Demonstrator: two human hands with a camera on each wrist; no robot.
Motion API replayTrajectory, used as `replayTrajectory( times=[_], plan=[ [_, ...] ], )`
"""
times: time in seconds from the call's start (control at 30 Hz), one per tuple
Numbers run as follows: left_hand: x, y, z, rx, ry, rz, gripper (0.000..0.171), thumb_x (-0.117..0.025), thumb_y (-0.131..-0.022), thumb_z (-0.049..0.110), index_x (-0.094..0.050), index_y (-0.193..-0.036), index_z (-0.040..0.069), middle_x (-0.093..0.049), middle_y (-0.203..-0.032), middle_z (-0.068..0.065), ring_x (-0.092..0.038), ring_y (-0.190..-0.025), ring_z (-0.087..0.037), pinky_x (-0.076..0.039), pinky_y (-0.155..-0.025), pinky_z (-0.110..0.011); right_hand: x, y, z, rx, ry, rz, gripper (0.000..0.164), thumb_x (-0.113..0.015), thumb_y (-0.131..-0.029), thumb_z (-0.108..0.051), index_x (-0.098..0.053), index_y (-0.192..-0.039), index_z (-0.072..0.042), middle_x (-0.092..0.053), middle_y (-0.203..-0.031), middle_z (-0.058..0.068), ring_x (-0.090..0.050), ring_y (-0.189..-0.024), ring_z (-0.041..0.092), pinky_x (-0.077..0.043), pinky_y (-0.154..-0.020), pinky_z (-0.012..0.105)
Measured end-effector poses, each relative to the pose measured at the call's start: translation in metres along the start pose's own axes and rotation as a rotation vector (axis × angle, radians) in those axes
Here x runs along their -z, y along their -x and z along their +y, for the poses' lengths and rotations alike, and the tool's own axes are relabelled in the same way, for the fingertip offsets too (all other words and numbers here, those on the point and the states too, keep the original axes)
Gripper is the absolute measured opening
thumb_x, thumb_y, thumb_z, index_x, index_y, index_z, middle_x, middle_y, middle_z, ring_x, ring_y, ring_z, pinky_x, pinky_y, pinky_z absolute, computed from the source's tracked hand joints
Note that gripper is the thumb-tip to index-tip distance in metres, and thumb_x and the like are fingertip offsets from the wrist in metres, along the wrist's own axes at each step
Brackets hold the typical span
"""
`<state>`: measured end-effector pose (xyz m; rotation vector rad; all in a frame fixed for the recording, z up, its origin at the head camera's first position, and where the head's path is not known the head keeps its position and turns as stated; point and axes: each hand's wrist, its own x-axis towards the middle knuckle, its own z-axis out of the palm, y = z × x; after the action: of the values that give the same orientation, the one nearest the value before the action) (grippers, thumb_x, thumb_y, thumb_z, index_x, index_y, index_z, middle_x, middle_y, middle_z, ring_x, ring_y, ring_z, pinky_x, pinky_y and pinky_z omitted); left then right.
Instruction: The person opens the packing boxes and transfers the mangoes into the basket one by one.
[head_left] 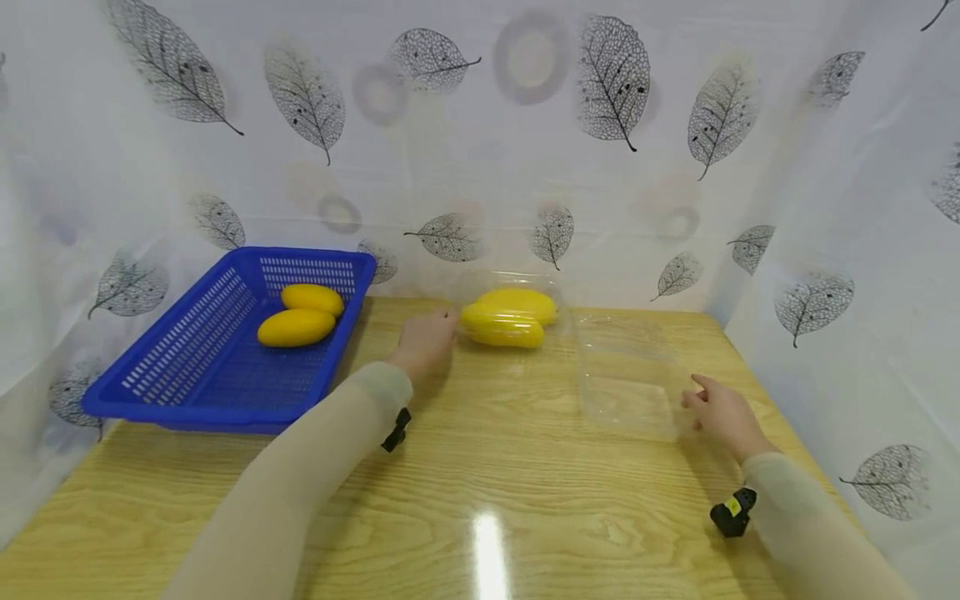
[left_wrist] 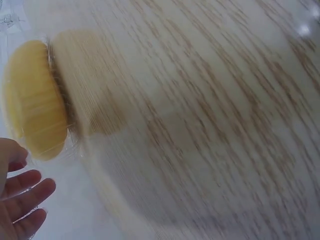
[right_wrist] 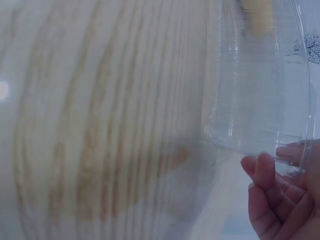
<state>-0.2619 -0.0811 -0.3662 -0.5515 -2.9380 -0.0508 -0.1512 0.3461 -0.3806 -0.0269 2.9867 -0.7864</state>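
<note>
Yellow mangoes (head_left: 517,302), at least two, lie in a clear plastic container (head_left: 551,283) at the back of the table. My left hand (head_left: 426,343) is at its left end; in the left wrist view, the thumb and forefinger pinch the edge near a mango (left_wrist: 37,100), with the other fingers loosely spread. Just right of it is another clear plastic tray (head_left: 626,375), with nothing in it. My right hand (head_left: 727,417) holds this tray's right edge; the right wrist view shows thumb and fingertips at its rim (right_wrist: 295,162). I cannot tell whether both plastic pieces are joined.
A blue mesh basket (head_left: 217,412) stands at the left with two more yellow mangoes (head_left: 296,327) in it. The wooden table (head_left: 525,467) meets a white leaf-print curtain (head_left: 480,175) at the back and right.
</note>
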Motion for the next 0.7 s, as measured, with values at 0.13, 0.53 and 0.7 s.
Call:
replayTrajectory(
  times=[0.13,0.53,0.7],
  plan=[
    [0.000,0.005,-0.005,-0.036,0.006,0.027,0.024,-0.050,-0.096,0.018,-0.053,-0.118,0.008,-0.063,-0.088,-0.008,-0.059,-0.067,-0.024,-0.050,-0.053,-0.036,0.004,-0.003,0.000,-0.031,0.031,0.020,0.057,-0.040,-0.100,-0.023,-0.024,-0.136,0.019,-0.063,-0.102,0.025,-0.060,-0.061,0.018,-0.048,-0.060,0.040],
    [0.002,0.032,-0.011,-0.111,0.074,0.108,0.014,-0.051,-0.094,0.018,-0.056,-0.087,0.007,-0.059,-0.075,-0.008,-0.059,-0.063,-0.027,-0.050,-0.053,-0.040,0.005,-0.003,-0.022,0.018,0.041,0.121,0.061,-0.035,-0.100,-0.034,-0.031,-0.135,0.016,-0.037,-0.130,0.038,-0.039,-0.114,0.053,-0.036,-0.089,0.062],
    [0.002,0.043,-0.013,-0.137,0.069,0.166,0.016,-0.055,-0.091,0.018,-0.056,-0.078,0.008,-0.057,-0.072,-0.006,-0.056,-0.059,-0.023,-0.046,-0.049,-0.037,0.000,-0.007,-0.053,0.105,0.112,0.093,0.057,-0.043,-0.098,-0.030,-0.037,-0.133,0.014,-0.034,-0.132,0.038,-0.032,-0.119,0.054,-0.028,-0.095,0.065]
  ],
)
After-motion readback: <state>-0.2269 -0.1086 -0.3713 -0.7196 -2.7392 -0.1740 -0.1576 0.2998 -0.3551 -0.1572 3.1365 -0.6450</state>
